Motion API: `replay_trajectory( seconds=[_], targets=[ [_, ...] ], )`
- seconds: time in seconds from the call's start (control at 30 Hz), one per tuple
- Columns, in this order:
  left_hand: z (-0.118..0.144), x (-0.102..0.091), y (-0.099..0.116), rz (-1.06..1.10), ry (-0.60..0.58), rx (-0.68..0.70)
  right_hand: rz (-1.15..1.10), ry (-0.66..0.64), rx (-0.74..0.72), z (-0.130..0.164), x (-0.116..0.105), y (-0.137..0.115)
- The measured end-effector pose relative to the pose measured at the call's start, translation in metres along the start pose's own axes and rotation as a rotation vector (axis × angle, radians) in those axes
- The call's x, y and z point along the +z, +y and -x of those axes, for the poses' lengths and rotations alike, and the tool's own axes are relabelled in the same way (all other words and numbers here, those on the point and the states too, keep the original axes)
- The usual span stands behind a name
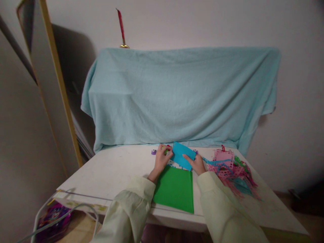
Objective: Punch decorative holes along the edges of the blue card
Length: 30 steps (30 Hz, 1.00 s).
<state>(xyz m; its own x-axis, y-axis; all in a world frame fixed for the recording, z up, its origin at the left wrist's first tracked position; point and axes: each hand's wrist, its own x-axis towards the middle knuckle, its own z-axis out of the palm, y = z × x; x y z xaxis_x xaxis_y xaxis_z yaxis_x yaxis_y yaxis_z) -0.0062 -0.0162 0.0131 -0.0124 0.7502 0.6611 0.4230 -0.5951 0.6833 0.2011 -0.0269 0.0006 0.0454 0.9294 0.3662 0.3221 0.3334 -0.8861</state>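
Note:
A small sheet of blue paper (181, 155) is held tilted above the table. My right hand (197, 163) grips its lower right side, thumb on top. At the paper's left edge, the fingers of my left hand (162, 158) are closed in a pinch on it. A small green and red object (166, 150), whose kind I cannot make out, shows behind my left fingers. Green paper sheets (174, 189) lie stacked in front of me. Tiny blue paper bits (173, 164) are scattered between the stack and the blue sheet.
Small purple objects with eye-like marks, one to the left (153, 152) and one to the right (195, 152), flank my hands. Pink hole-punched paper and tangled strips (224, 165) lie at right on the white table (121, 168). Behind hangs a light blue cloth (177, 98).

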Motion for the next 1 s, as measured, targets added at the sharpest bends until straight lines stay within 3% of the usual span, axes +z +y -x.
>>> replay_trajectory(
  seconds=[0.43,1.0],
  targets=[
    [0.006,0.004,-0.001,-0.133,-0.003,0.012,-0.007,-0.042,0.026,0.001,0.004,0.003],
    [0.012,0.008,-0.001,-0.363,-0.072,0.009,0.086,-0.045,-0.095,0.004,0.006,-0.006]
  ],
)
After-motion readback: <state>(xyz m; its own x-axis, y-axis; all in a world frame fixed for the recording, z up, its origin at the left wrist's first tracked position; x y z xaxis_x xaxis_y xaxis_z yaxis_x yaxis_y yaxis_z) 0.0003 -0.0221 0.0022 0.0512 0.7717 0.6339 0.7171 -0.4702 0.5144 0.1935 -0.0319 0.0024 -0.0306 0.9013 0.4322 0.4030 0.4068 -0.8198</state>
